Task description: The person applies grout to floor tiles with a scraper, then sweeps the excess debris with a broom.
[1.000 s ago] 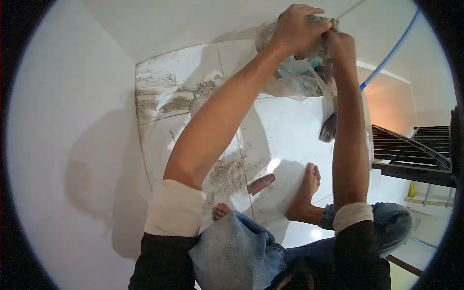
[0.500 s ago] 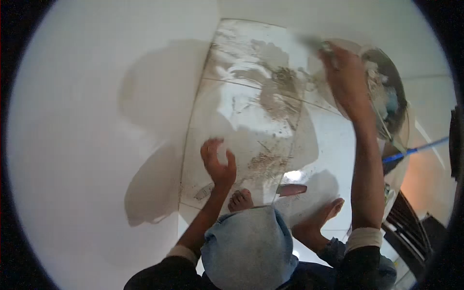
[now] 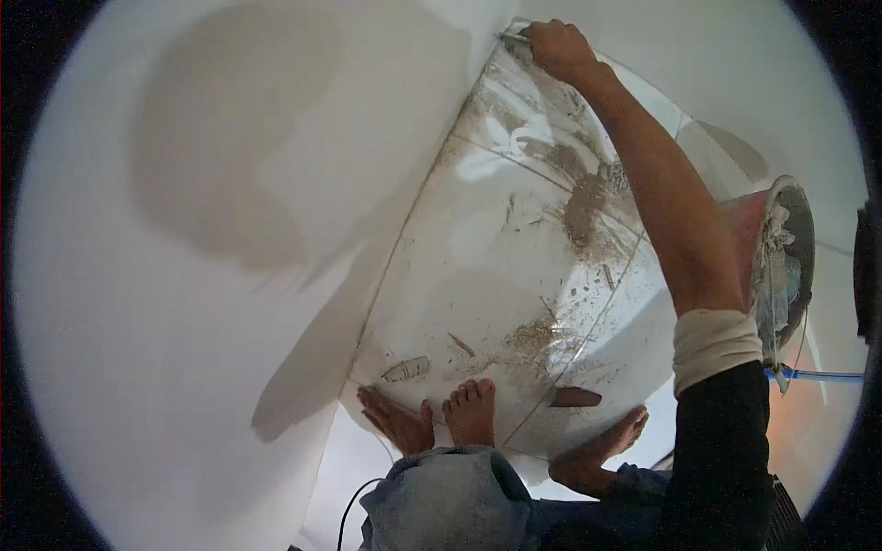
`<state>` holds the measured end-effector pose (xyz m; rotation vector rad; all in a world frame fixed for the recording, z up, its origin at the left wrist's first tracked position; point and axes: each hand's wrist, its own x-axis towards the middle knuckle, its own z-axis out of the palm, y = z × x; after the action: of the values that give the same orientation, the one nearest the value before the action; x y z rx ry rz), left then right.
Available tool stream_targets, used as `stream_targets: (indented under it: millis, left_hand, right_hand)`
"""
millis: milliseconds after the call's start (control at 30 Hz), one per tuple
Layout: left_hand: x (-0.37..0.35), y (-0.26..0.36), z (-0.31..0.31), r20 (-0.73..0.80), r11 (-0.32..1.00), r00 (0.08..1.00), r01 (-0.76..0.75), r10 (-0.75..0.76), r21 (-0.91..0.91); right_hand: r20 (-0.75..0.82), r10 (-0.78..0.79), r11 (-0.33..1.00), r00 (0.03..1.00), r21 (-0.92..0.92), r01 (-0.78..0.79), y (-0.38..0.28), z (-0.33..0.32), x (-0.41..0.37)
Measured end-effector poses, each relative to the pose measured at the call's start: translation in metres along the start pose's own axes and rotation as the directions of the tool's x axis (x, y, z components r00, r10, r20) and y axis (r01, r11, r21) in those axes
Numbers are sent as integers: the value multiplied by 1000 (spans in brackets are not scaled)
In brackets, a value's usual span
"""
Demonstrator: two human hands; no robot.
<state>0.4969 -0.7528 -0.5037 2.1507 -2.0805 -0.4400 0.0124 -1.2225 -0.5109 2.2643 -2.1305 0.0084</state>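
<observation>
My right hand reaches to the far corner of the tiled floor, its fingers closed round a small tool that is mostly hidden. Smears of wet grey-brown dirt lie on the tiles below it. Down near my foot, my left hand is low over the floor with its fingers stretched out and nothing in it. Just above it lies a flat, pointed object. A dark reddish piece rests between my feet.
A bucket with whitish rubbish stands at the right, beside my right forearm. A blue rod is below it. White walls border the floor. Crumbs and splinters lie mid-floor.
My right hand has moved from beside the bucket to the far corner. My left hand has dropped towards my foot and spread its fingers. The camera's view has shifted.
</observation>
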Motion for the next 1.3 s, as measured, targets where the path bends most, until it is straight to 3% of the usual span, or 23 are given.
stream_targets:
  millis: [133, 233, 300, 367, 433, 467, 533, 567, 600, 633, 667, 700, 733, 767, 867, 900, 933, 1033, 1067, 1133, 1200, 1233, 1300]
  left_hand:
    - [33, 32, 10, 49, 999, 998, 26, -28, 37]
    - [62, 37, 20, 128, 996, 990, -61, 53, 58]
    - [87, 46, 25, 174, 981, 969, -187, 175, 57]
    - [115, 76, 30, 141, 960, 952, -278, 271, 30]
    - [141, 116, 30, 128, 945, 937, -327, 325, -5]
    - [155, 136, 32, 124, 937, 929, -348, 349, -33]
    - [179, 168, 41, 85, 904, 901, -420, 425, -78]
    - [187, 179, 44, 45, 874, 876, -472, 479, -114]
    - [194, 189, 49, 44, 874, 877, -470, 478, -120]
    - [201, 200, 54, 52, 848, 851, -514, 523, -125]
    - [206, 209, 56, 55, 817, 819, -561, 571, -135]
    - [207, 214, 57, 42, 812, 817, -563, 574, -152]
    - [209, 219, 56, 34, 773, 785, -600, 618, -209]
    - [209, 221, 56, 25, 728, 750, -633, 661, -263]
    - [210, 197, 59, -125, 653, 716, -684, 687, -326]
    - [208, 186, 54, -134, 714, 757, -650, 640, -261]
    - [207, 177, 47, -103, 772, 801, -596, 589, -220]
    - [212, 166, 42, -71, 786, 800, -598, 595, -157]
    - [213, 167, 43, -74, 756, 770, -637, 634, -149]
    - [216, 190, 45, -50, 719, 739, -668, 672, -192]
    - [220, 224, 48, -13, 658, 684, -708, 730, -257]
    - [220, 237, 52, -17, 647, 674, -716, 739, -263]
    - [220, 252, 64, 1, 501, 533, -795, 846, -342]
  right_hand:
    - [191, -178, 959, 965, 252, 127, -72, -22, -114]
    - [272, -269, 938, 924, 292, 186, -101, -57, -170]
    - [181, -146, 947, 972, 311, 84, -88, -58, -181]
    - [186, 188, 962, 965, 165, -219, -32, -44, -140]
    - [-86, 207, 976, 975, 93, -199, 43, -26, -108]
    - [-84, 217, 974, 973, 89, -209, 60, -11, -105]
    - [-227, 3, 998, 974, 64, 12, 80, 3, -105]
    - [89, 51, 998, 995, -26, -49, 64, -5, -108]
    - [224, 71, 997, 972, -26, -67, 29, -21, -131]
    - [276, 27, 980, 961, 184, -80, -1, -34, -162]
    - [180, -48, 973, 983, 231, 5, -31, -45, -194]
    - [391, -24, 979, 920, 197, -58, -55, -61, -207]
    - [374, -54, 932, 926, 352, -88, -63, -63, -227]
    - [374, -40, 935, 926, 340, -97, -58, -69, -231]
    - [159, 327, 915, 932, 195, -354, -14, -70, -240]
    - [8, 393, 867, 919, 329, -374, 24, -60, -239]
    - [-8, 445, 883, 896, 174, -437, 47, -64, -240]
    - [-154, 292, 956, 944, 48, -288, 67, -11, -265]
    - [195, 411, 909, 891, -11, -417, 30, -28, -265]
    - [124, 269, 925, 955, 244, -292, -30, -42, -297]
    - [149, 220, 904, 964, 340, -258, -64, -59, -314]
    - [145, 233, 904, 962, 332, -269, -58, -61, -316]
    - [144, 490, 830, 860, 223, -511, -36, -56, -313]
